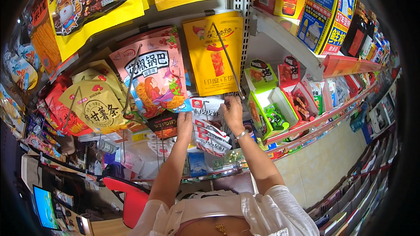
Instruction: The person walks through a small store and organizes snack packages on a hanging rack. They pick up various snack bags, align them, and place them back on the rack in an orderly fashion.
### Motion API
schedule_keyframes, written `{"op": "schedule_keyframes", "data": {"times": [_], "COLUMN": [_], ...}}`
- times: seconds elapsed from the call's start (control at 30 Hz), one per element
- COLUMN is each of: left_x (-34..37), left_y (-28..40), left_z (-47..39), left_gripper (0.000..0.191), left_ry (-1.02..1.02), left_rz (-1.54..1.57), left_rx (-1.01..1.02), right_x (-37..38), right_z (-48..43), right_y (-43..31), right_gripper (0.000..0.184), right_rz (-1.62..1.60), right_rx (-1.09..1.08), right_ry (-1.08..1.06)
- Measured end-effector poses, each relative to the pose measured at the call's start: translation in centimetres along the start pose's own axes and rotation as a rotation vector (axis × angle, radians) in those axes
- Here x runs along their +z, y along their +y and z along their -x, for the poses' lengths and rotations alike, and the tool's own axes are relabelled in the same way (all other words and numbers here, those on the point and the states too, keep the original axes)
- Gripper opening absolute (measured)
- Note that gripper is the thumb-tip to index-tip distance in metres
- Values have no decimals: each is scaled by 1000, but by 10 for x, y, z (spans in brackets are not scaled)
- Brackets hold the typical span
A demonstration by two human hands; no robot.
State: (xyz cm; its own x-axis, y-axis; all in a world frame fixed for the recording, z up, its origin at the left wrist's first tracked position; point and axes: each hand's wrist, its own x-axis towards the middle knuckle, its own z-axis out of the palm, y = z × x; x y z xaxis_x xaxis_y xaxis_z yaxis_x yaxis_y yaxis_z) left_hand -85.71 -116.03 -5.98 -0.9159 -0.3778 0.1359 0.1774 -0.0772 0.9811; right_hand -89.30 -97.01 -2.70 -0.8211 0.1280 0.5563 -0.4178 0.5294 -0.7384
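Between my two hands, a front white snack packet (206, 108) hangs in a rack, with several more white packets (211, 141) in a row below it. My left hand (184, 124) is at the front packet's left side, by the lower corner of a pink snack bag (151, 75); its fingertips are partly hidden. At the packet's right edge is my right hand (233, 113), fingers bent and thumb towards the packet, just under the tip of a metal display hook (241, 93). Whether either hand grips the packet is unclear. Yellow snack bags (213, 55) hang directly above.
Tan snack bags (95, 105) hang at left. To the right, a green open box (275, 111) and a red open box (298, 101) sit on a shelf. Several metal hooks jut towards me. A red chair (128, 200) and a lit monitor (46, 206) are at lower left.
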Motion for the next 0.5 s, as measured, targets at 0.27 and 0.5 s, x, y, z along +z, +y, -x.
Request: {"op": "schedule_keyframes", "data": {"times": [0.27, 0.5], "left_x": [-2, -4], "left_y": [-7, -3], "left_z": [-5, 7], "left_gripper": [33, 28], "left_ry": [8, 51], "left_rz": [159, 155], "left_rx": [-117, -73], "right_x": [-7, -16], "right_z": [2, 13], "right_y": [-1, 3], "right_gripper": [23, 14], "right_rz": [-201, -289], "right_rx": [193, 116], "right_ry": [-99, -222]}}
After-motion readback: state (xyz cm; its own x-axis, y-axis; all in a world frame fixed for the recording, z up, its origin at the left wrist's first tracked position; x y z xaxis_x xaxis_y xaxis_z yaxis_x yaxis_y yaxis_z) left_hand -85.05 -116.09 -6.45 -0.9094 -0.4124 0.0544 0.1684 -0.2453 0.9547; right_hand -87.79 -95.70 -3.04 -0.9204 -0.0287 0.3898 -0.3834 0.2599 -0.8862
